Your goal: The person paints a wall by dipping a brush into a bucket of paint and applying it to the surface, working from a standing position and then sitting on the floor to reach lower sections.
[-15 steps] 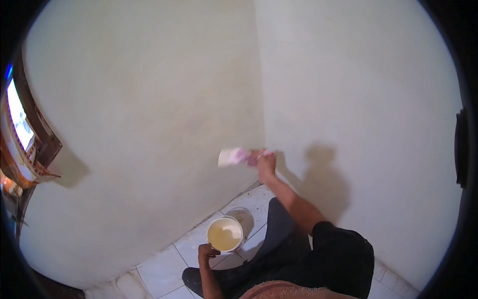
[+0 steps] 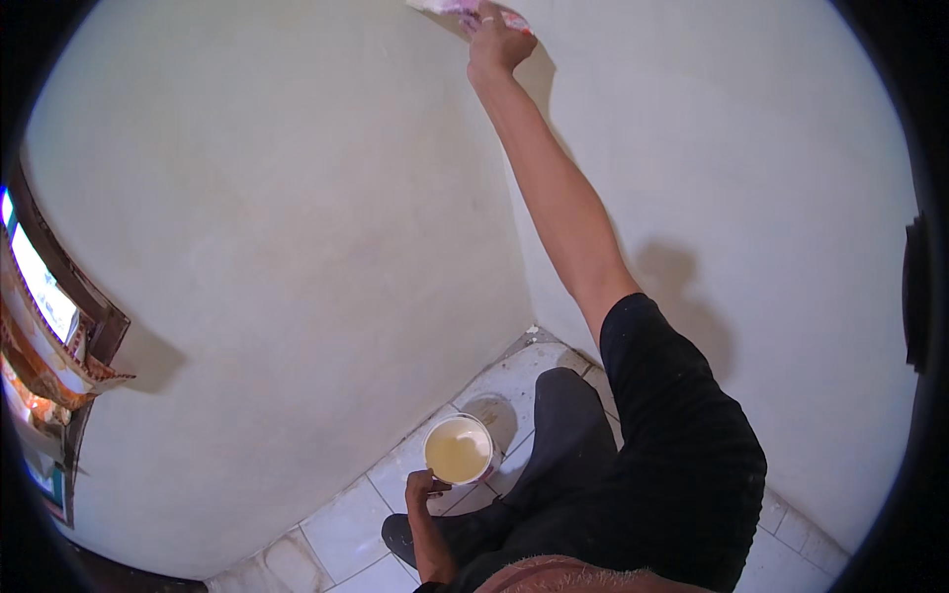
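High in the corner, my right hand [image 2: 501,42] is closed round a wide flat paintbrush [image 2: 457,7] with pale bristles and pink-purple marks on its body. The brush is at the left wall's surface and is partly cut off by the top of the picture. Down low, my left hand [image 2: 423,485] grips the near rim of a white bucket [image 2: 476,435]. Pale yellowish liquid [image 2: 453,460] fills part of the bucket, which is held between my legs and the left wall.
Two pale walls, the left one [image 2: 297,247] and the right one [image 2: 771,198], meet at the corner ahead. White tiles [image 2: 341,534] cover the floor. On the left are a dark-framed window [image 2: 104,331] and an orange-and-white curtain [image 2: 44,351]. A dark object [image 2: 916,296] is at the far right.
My right arm has stretched upward, carrying the paintbrush from low near the corner to the top of the view. My left hand keeps hold of the bucket.
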The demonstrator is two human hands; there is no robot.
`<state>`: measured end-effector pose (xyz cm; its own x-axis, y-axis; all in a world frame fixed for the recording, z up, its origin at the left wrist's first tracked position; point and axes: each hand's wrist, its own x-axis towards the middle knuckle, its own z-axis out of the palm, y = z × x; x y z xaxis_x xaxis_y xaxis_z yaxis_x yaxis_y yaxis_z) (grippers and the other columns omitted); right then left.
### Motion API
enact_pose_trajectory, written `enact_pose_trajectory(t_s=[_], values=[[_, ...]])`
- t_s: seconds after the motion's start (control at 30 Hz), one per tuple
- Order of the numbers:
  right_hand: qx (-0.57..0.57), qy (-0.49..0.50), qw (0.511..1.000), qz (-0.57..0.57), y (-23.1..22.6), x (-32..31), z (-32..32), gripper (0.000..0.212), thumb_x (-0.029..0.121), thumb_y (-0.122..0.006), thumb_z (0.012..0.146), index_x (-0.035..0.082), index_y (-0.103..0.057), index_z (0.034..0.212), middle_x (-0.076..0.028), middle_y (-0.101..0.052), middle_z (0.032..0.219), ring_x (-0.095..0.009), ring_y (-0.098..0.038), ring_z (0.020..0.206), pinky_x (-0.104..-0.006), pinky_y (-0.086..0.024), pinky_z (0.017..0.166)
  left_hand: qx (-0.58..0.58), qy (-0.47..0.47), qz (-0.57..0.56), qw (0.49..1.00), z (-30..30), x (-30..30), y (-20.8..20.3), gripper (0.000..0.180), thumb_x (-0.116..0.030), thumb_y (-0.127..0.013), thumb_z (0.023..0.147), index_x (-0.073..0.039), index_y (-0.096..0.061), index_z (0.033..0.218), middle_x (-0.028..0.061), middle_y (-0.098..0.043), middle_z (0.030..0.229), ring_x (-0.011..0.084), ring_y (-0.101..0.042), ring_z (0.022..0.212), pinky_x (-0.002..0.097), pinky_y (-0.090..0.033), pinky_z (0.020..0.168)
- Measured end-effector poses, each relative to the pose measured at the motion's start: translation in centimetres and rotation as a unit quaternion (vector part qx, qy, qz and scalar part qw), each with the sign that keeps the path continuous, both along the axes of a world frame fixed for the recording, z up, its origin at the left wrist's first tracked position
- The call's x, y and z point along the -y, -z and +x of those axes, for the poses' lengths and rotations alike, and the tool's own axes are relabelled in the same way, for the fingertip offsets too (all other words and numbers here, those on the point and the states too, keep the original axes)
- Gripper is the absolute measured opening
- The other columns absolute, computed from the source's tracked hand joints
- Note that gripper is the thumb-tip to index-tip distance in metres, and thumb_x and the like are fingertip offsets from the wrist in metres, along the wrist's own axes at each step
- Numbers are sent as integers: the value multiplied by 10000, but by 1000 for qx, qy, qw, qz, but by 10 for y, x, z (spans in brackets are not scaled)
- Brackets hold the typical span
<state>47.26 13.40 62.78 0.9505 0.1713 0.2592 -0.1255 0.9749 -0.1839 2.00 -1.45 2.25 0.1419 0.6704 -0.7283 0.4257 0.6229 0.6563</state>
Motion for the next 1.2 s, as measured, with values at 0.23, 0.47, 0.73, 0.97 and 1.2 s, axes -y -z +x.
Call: enact_pose_trajectory(t_s=[0.23, 0.47, 0.73, 0.97, 1.2], values=[[5, -57, 992, -113, 208, -12, 15, 117, 19, -660, 767, -67, -597, 815, -130, -649, 824, -203, -645, 717, -304, -546, 621, 15, 37, 39, 998, -2, 8, 0, 349, -183, -409, 899, 105, -602, 854, 187, -679, 756, 232, -677, 608, 288, -526, 464], [60, 114, 904, -408, 314, 9, 48, 155, 65, -682, 705, -44, -603, 628, -126, -658, 657, -188, -627, 543, -322, -511, 522, 5, 0, 8, 1000, 18, 3, -18, 339, -168, -393, 896, 96, -603, 859, 189, -680, 765, 232, -678, 607, 290, -523, 455], [56, 161, 959, -225, 1, -23, 64, 250, 51, -689, 637, 7, -452, 572, -119, -588, 586, -201, -595, 549, -366, -468, 499, 4, 6, 18, 1000, 11, -7, 5, 343, -188, -414, 912, 100, -594, 861, 195, -674, 747, 256, -673, 579, 303, -527, 448], [86, 175, 961, -197, -70, -16, 27, 285, 144, -703, 772, -93, -548, 748, -204, -637, 760, -234, -627, 611, -327, -507, 511, -105, 215, 131, 962, -23, -4, 26, 340, -228, -438, 899, 73, -593, 866, 189, -673, 726, 269, -673, 578, 297, -510, 429], [75, 88, 985, -126, 186, -29, 47, 252, 76, -739, 751, -21, -525, 661, -81, -587, 670, -169, -564, 571, -325, -519, 497, -16, 60, 33, 998, 8, -7, 11, 341, -241, -469, 883, 56, -618, 805, 149, -681, 723, 215, -661, 556, 304, -504, 470]])
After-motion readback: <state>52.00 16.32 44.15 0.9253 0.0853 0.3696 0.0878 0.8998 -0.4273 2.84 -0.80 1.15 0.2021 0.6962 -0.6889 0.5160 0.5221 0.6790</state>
